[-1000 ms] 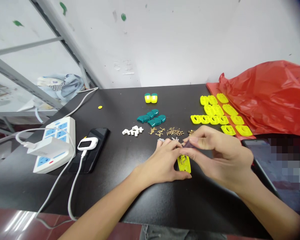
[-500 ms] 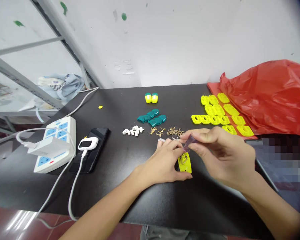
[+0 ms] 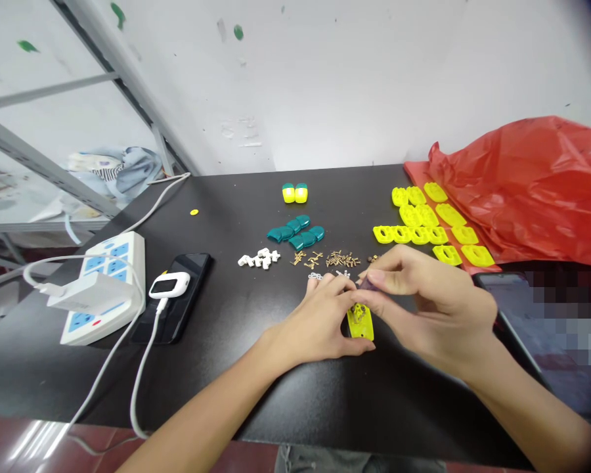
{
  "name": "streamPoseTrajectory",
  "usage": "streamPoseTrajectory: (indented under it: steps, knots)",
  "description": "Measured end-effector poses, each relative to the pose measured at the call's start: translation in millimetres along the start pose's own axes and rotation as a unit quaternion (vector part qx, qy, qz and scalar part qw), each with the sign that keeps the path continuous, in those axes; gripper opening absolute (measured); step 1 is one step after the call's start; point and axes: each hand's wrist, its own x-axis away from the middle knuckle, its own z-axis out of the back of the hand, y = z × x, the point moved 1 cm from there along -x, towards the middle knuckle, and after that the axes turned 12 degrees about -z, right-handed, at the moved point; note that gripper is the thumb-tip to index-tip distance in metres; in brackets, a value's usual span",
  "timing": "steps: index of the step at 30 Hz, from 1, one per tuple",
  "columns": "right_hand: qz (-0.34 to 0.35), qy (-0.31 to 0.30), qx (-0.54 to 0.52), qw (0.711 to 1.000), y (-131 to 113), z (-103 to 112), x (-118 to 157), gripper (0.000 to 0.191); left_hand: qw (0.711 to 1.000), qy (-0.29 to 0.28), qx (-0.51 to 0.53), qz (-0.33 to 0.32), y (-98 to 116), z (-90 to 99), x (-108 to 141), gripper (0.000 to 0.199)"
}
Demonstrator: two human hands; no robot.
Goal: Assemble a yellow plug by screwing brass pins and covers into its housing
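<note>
My left hand lies on the table with its fingers closed around a yellow plastic casing, pressing it down. Small metal parts sit inside the casing. My right hand pinches the dark purple handle of a small screwdriver over the casing's far end. Fingers hide the screwdriver's tip. Just beyond my hands are brass screws, bent brass pieces and small clear parts. White plastic pieces lie to the left, with teal covers behind them.
Several more yellow casings lie at the right, some on a red plastic bag. Two yellow-green assembled pieces stand at the back. At the left are a power strip, cables and a black phone. A tablet-like device lies at far right.
The purple handle has turned and tilted lower in my right fingers, which have moved slightly. My left hand keeps its hold on the casing. The whole view has shifted a little.
</note>
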Motion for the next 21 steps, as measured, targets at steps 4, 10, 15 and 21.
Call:
streamPoseTrajectory:
  steps: [4,10,15,21]
  knots:
    - [0.011,-0.022,-0.004,1.000,3.0,1.0,3.3,0.036,1.000,-0.002,0.001,0.001,-1.2,-0.5,0.3,0.049]
    - [-0.048,-0.048,-0.059,0.996,13.4,3.3,9.8,0.036,1.000,-0.001,-0.012,-0.007,-3.6,-3.7,2.2,0.067]
    - [-0.040,-0.013,-0.044,0.998,12.4,2.9,6.4,0.028,1.000,-0.012,-0.017,-0.001,-2.3,-2.8,1.4,0.058]
    - [0.004,0.007,0.005,1.000,7.4,3.2,3.1,0.028,1.000,-0.004,-0.013,-0.003,-1.0,-1.5,0.1,0.055]
